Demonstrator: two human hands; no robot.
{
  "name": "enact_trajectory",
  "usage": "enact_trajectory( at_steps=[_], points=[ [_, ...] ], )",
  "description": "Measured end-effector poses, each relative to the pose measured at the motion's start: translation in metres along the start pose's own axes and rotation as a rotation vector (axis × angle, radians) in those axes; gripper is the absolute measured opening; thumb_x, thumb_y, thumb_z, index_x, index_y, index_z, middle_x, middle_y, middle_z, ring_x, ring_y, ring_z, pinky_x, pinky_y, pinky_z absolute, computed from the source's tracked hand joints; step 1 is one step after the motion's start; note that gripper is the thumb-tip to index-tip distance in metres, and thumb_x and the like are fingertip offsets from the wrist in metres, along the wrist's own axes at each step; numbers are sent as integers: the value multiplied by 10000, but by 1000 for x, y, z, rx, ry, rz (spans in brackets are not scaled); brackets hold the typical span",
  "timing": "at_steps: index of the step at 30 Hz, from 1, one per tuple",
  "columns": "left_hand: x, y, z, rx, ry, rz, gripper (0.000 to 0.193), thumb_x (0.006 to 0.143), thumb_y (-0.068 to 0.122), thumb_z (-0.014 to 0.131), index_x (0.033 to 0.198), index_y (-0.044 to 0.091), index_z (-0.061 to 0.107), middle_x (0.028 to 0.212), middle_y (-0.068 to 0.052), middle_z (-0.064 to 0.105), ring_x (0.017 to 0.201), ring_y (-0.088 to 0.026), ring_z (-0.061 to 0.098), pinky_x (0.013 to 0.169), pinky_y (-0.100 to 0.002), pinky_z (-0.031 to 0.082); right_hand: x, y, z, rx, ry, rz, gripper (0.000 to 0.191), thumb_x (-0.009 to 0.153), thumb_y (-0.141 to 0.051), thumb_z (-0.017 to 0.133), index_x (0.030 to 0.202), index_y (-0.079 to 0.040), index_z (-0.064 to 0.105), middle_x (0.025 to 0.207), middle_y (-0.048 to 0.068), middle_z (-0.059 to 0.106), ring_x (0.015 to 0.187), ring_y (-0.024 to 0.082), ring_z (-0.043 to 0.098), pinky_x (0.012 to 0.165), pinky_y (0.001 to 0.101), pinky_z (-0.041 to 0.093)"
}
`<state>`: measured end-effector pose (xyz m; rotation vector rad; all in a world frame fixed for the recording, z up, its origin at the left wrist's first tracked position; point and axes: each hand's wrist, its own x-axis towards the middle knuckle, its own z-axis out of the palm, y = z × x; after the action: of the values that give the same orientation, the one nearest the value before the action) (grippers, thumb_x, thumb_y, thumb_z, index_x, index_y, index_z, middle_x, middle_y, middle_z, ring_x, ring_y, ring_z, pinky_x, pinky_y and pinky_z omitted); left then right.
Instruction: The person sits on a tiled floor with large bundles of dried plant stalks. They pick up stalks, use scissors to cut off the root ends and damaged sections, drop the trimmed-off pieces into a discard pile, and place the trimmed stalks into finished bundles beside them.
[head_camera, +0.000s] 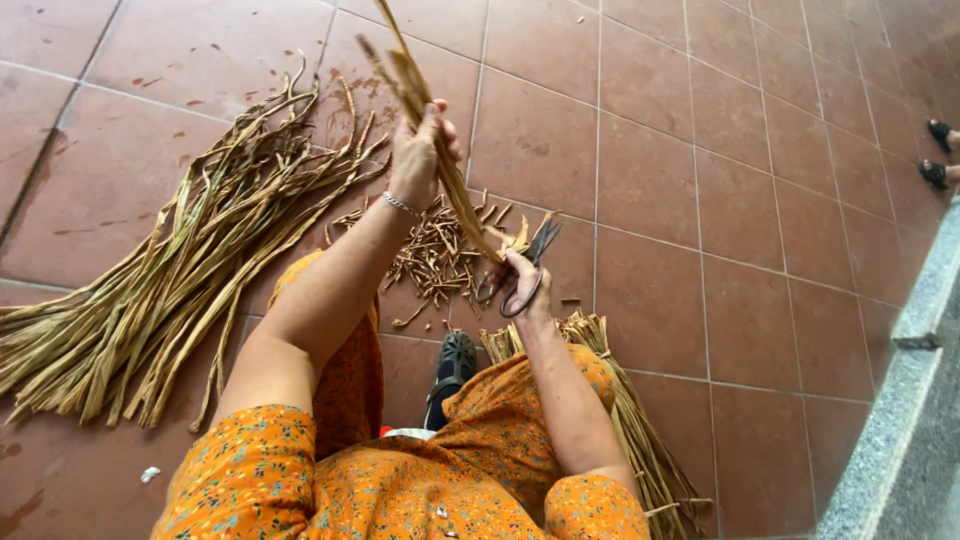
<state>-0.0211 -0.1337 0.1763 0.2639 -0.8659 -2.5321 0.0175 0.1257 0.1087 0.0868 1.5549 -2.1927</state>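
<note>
Scissors, dark metal with black loop handles, are in my right hand, fingers through the loops, blades parted and pointing up at the lower end of the stalk bundle. My left hand is clenched around that bundle of dry tan fibrous plant stalks, raised in front of me, tilted, top end running out of view. A thin silver bracelet sits on my left wrist. Below my hands, on the reddish-brown tiled floor, lies a scatter of short cut stalk pieces. To my left a big loose pile of long uncut dry stalks fans across the tiles. By my right knee, a neater bundle of trimmed stalks lies on the floor, partly under my orange floral clothing. My black sandal shows between my knees. Grey stone ledge along the right edge. Another person's sandalled feet are at far top right, well apart.
</note>
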Motion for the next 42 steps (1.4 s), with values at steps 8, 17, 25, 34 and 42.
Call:
enact_trajectory(
  at_steps=[8, 17, 25, 34, 42],
  points=[
    [-13, -6, -2, 415, -223, 17, 199, 1090, 268, 540, 1142, 135, 401, 728, 21, 539, 527, -55, 465, 432, -230, 379, -28, -29, 8, -1258, -36, -92, 279, 951, -340, 757, 899, -66, 752, 728, 47, 713, 630, 91, 654, 508, 247, 481],
    [-68, -46, 9, 719, -537, -216, 187, 1055, 244, 607, 1093, 131, 463, 727, 16, 541, 544, -59, 491, 446, -236, 387, -14, -70, 16, -76, 122, -621, 141, 1017, -182, 633, 1111, -81, 659, 841, 63, 716, 516, 70, 542, 431, 224, 434],
    [-99, -61, 10, 1062, -689, -244, 188, 1030, 256, 612, 1075, 110, 503, 712, 3, 573, 580, -99, 531, 487, -297, 451, -8, -88, 17, 54, 317, -677, 94, 980, -101, 660, 1051, -55, 618, 891, 87, 720, 562, 66, 551, 455, 223, 443],
    [-69, -75, -3, 1226, -566, 404, 148, 1052, 212, 636, 999, 74, 640, 957, -123, 572, 910, -224, 537, 814, -372, 472, -13, -80, 20, -36, 274, -511, 103, 958, -90, 660, 1042, -39, 629, 827, 100, 745, 537, 65, 565, 450, 216, 441],
    [-69, -65, 21, 842, -359, 107, 202, 1068, 224, 611, 1205, 89, 676, 842, -3, 567, 716, -97, 503, 617, -266, 450, -8, -56, 38, -148, 169, -404, 157, 925, -118, 701, 1047, -83, 608, 812, 48, 741, 549, 103, 657, 447, 239, 491]
  ],
)
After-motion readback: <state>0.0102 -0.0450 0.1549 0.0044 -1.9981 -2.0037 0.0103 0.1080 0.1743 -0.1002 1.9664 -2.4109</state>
